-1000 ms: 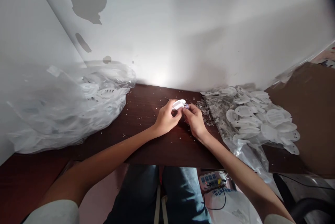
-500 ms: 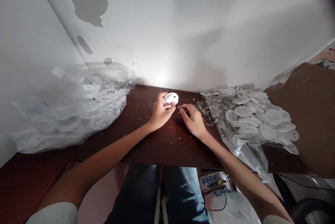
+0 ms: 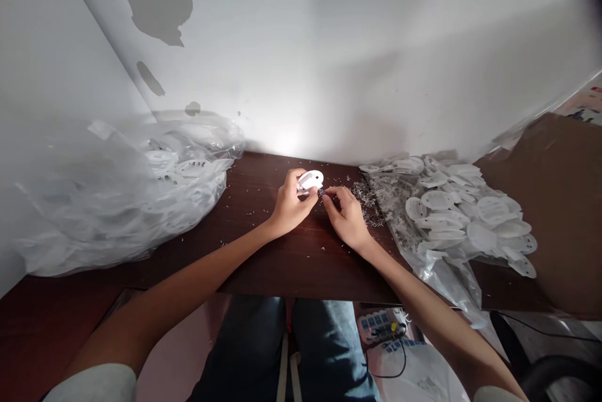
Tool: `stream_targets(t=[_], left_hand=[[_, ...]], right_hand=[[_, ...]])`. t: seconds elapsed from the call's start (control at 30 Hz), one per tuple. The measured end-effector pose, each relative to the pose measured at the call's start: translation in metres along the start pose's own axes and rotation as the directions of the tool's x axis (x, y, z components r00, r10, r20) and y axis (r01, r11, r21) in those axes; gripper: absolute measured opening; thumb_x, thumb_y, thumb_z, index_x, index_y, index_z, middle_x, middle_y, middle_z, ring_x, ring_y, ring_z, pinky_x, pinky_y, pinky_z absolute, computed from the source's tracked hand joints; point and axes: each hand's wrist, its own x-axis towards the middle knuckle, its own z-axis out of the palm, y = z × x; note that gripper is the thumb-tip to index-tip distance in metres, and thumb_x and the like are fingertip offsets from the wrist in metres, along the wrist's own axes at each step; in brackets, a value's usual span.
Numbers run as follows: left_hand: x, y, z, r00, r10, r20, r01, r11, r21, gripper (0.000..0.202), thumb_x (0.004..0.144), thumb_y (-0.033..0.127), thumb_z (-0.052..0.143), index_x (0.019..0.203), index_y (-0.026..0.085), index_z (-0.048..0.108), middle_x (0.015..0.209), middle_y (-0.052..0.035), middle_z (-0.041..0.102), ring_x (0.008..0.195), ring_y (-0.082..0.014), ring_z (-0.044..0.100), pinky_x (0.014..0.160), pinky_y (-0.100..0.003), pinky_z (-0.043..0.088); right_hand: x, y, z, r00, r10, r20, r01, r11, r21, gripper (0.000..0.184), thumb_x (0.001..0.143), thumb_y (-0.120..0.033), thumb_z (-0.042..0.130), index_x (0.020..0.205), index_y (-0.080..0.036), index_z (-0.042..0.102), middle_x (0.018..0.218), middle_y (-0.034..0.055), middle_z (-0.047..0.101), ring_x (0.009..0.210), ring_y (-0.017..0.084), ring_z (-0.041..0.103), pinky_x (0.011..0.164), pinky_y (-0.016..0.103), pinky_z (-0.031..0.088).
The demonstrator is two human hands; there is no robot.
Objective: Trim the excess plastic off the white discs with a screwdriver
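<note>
My left hand grips a round white plastic cover by its edge, tilted above the table, with a small dark square opening near its right side. Close by on the right, my right hand pinches a tiny dark piece between thumb and forefinger. That piece sits right at the cover's lower right edge; it is too small to name, and I cannot tell whether it touches the cover. Beyond my right fingers lies a heap of tiny metallic-looking parts.
A clear plastic bag of white parts stands on the left. To the right, several white plastic covers are piled on plastic sheeting beside brown cardboard. Tiny bits dot the dark table. A power strip lies below the edge.
The white cover has shifted slightly right and down and tipped a little in my left hand. The tiny piece in my right fingers is now closer to its edge.
</note>
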Motion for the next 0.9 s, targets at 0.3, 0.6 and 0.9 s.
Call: stream_targets(t=[0.3,0.6,0.9], left_hand=[[-0.005,-0.001,-0.001,0.975,0.22,0.024,-0.217,0.929,0.301,0.032,0.093,0.023,0.068,0.121,0.024,0.055,0.106,-0.0054,0.073,0.09,-0.0183,0.072,0.081,-0.03,0.057],[-0.004,-0.01,-0.004,0.949,0.255,0.183,-0.3,0.909,0.29,0.026,0.093,0.02,0.066,0.118,0.024,0.063,0.111,-0.0104,0.075,0.105,-0.0264,0.073,0.095,-0.04,0.058],[0.022,-0.004,-0.004,0.861,-0.477,0.177,0.507,0.775,-0.377,0.043,0.078,0.032,0.083,0.112,0.021,0.059,0.112,-0.0102,0.073,0.097,-0.0216,0.073,0.079,-0.034,0.06]], right_hand=[[-0.003,-0.002,0.005,1.0,0.01,-0.014,-0.01,0.999,-0.031,0.019,0.106,-0.037,0.053,0.105,-0.024,0.067,0.104,0.0102,0.07,0.096,0.026,0.067,0.086,0.04,0.055],[0.001,-0.002,0.006,1.0,0.006,0.001,-0.006,0.998,-0.063,0.014,0.104,-0.029,0.053,0.104,-0.023,0.066,0.104,0.0107,0.07,0.098,0.026,0.066,0.09,0.041,0.055],[0.014,0.003,-0.016,0.999,0.012,-0.049,-0.015,0.998,-0.069,0.025,0.108,-0.038,0.049,0.11,-0.023,0.07,0.108,0.0109,0.074,0.103,0.026,0.068,0.094,0.039,0.052]])
